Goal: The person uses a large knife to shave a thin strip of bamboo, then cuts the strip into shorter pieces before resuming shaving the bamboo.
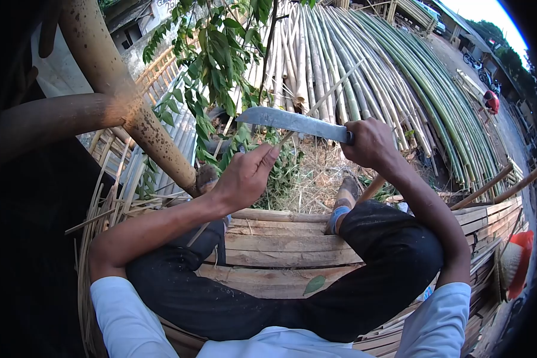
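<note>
Right hand (370, 143) clenched on machete (286, 119), blade against thin bamboo strip (340, 83); left hand (244, 176) fingers pinch strip. Seems mid-shaving; wants shallow angle.

Reaches forward with both arms, bare below short sleeves, elbows bent and spread wide. Holds the left hand (244, 176) out in front, back of the hand to the camera, wrist roughly in line with the forearm. Pinches a thin strip (327, 96) between left thumb and curled fingers (267, 154). Carries the right hand (370, 143) slightly higher and further out, near the left, apart from it. Clenches it in a full fist round the handle of a knife (292, 122), knuckles uppermost. Drops the right forearm steeply to an elbow far out on the right; lays the left forearm lower and closer to level.
</note>
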A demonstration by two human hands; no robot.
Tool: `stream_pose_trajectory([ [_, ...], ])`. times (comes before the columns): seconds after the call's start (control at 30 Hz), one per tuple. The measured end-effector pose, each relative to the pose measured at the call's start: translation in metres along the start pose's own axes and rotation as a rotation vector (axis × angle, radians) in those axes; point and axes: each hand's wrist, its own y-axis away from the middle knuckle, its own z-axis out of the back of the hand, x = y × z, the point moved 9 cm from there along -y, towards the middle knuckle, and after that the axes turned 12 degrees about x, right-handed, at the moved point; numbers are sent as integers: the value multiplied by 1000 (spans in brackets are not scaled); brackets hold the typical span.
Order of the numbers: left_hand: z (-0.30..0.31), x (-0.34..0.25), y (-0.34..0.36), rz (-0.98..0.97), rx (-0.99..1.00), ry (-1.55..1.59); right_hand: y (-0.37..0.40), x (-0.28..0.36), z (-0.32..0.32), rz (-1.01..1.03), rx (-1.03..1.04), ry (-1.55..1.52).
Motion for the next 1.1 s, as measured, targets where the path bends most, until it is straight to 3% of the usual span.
stream_pose_trajectory([
  [0.4,3,2,2,-35,-24,23,1,-15,-3,-37,4,-40],
  [0.87,0,7,3,67,30,45,5,-36,-3,-76,-5,-8],
  [1.0,3,8,6,41,24,40,12,-88,3,-377,-35,-219],
  [1.03,1,7,10,28,36,28,18,-97,10,-374,-121,-238],
  [1.1,1,4,12,15,46,19,25,-124,2,-402,-191,-561],
])
